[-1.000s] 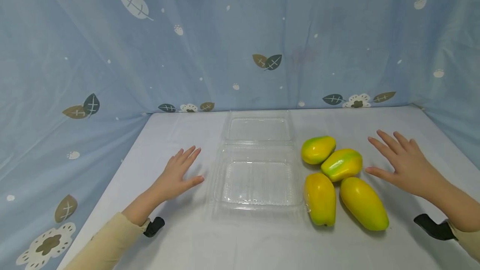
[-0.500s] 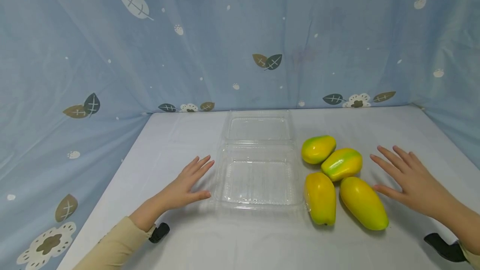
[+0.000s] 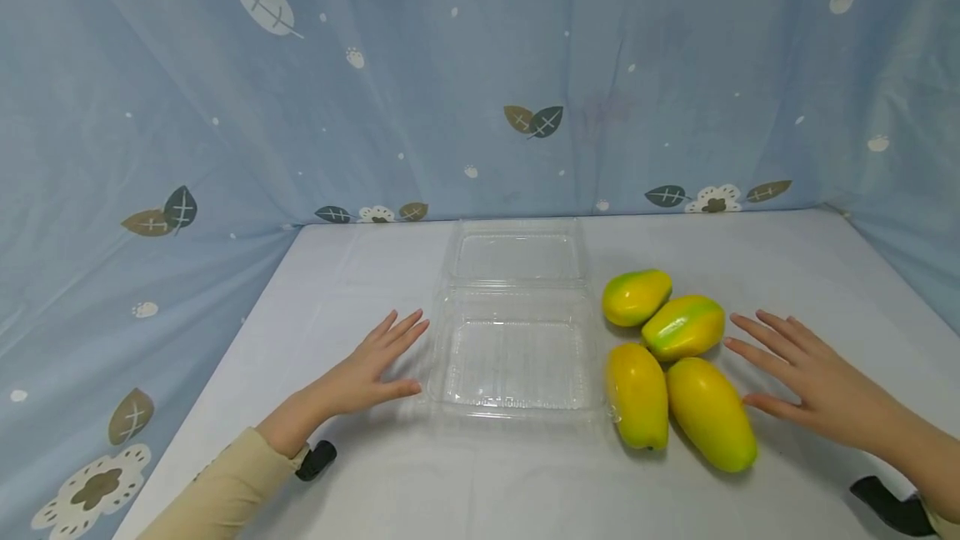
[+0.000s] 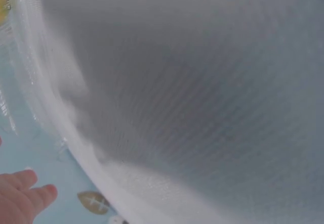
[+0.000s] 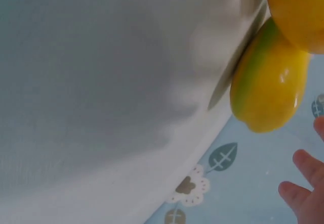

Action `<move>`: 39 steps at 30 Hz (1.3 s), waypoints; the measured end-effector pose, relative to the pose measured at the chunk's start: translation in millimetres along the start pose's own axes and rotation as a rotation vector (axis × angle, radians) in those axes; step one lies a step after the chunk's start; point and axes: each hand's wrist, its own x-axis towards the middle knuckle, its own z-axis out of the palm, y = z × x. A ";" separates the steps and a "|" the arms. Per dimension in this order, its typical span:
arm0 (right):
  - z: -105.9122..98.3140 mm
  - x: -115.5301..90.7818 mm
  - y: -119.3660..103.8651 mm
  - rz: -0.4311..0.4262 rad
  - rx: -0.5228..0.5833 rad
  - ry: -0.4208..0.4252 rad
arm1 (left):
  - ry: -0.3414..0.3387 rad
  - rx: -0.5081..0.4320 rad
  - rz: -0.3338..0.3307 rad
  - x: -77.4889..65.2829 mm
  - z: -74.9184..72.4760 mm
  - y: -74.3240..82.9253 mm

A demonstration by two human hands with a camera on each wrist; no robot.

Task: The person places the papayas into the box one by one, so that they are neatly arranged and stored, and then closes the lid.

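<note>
My left hand (image 3: 375,369) hovers with spread fingers beside the left edge of a clear plastic clamshell box (image 3: 513,415), holding nothing. The box lies open, its lid (image 3: 517,261) folded back. Several yellow-green papayas lie right of it: a far one (image 3: 636,297), a middle one (image 3: 684,327), a near left one (image 3: 637,398) and a near right one (image 3: 711,413). Fingers spread, my right hand (image 3: 813,382) is beside the near right papaya; its thumb tip appears to touch that fruit's side. In the right wrist view, fingertips (image 5: 309,166) show below a papaya (image 5: 271,82).
A white cloth (image 3: 540,490) covers the table. Blue patterned curtains (image 3: 420,90) hang behind and at both sides. Each wrist wears a black strap or mount, such as the left one (image 3: 317,461).
The near right papaya has shifted left, close against the near left one. My right hand has come down the table and then left toward it. My left hand has moved slightly right toward the box.
</note>
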 end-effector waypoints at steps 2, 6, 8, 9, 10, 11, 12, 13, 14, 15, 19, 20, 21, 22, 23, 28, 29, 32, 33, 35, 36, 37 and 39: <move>-0.3 2.3 -1.8 -0.030 0.019 0.009 | -0.006 -0.002 -0.003 0.2 -0.5 -0.1; -1.2 6.1 -6.6 -0.084 0.048 0.018 | -0.018 -0.005 0.000 0.9 -1.3 0.3; -1.5 7.8 -9.5 -0.104 0.063 0.017 | -0.024 -0.003 0.004 1.5 -1.4 0.1; -1.5 8.8 -11.1 -0.114 0.073 0.016 | -0.025 -0.003 0.007 1.8 -1.4 -0.2; -1.2 9.9 -12.3 -0.129 0.087 0.019 | -0.027 -0.002 0.008 1.8 -1.7 -0.4; -0.8 11.1 -13.8 -0.139 0.094 0.019 | -0.028 -0.003 0.011 1.9 -2.0 -0.6; -0.4 12.1 -15.1 -0.151 0.103 0.020 | -0.029 -0.002 0.014 1.9 -2.1 -0.8; -0.1 13.1 -16.3 -0.160 0.108 0.021 | -0.030 -0.004 0.018 2.0 -2.5 -0.8; 0.3 14.0 -17.4 -0.173 0.112 0.021 | -0.031 -0.006 0.022 2.0 -2.6 -1.0; 0.5 14.6 -18.6 -0.184 0.121 0.023 | -0.031 -0.007 0.024 2.1 -2.9 -1.1; 0.7 16.6 -23.2 -0.197 0.154 0.017 | -0.037 -0.012 0.034 2.3 -2.8 -1.9; 0.8 17.0 -24.1 -0.197 0.165 0.014 | -0.039 -0.013 0.034 2.2 -2.7 -2.3; 0.8 17.4 -25.1 -0.194 0.174 0.012 | -0.042 -0.015 0.035 2.2 -2.9 -2.4; 1.0 17.8 -26.1 -0.191 0.177 0.006 | -0.043 -0.018 0.038 2.1 -2.8 -2.9; 1.2 18.1 -26.9 -0.189 0.181 0.002 | -0.045 -0.019 0.041 2.1 -2.9 -3.3; 2.9 19.1 -30.0 -0.190 0.196 -0.019 | -0.061 -0.038 0.059 1.9 -3.7 -4.0; 3.3 19.2 -30.5 -0.192 0.199 -0.022 | -0.065 -0.041 0.062 2.0 -3.9 -3.9; 4.8 19.6 -31.6 -0.206 0.218 -0.024 | -0.076 -0.053 0.074 2.3 -4.4 -3.7; 5.4 19.5 -31.8 -0.209 0.225 -0.026 | -0.078 -0.055 0.077 2.4 -4.4 -3.7; 6.8 19.2 -32.5 -0.218 0.244 -0.031 | -0.085 -0.068 0.083 2.7 -4.4 -3.6; 7.8 19.1 -32.6 -0.224 0.256 -0.031 | -0.089 -0.074 0.083 2.7 -4.5 -3.5; 8.7 19.0 -32.7 -0.229 0.265 -0.029 | -0.092 -0.080 0.083 2.9 -4.4 -3.6; 10.2 19.0 -32.9 -0.232 0.271 -0.029 | -0.096 -0.092 0.084 3.1 -4.0 -4.0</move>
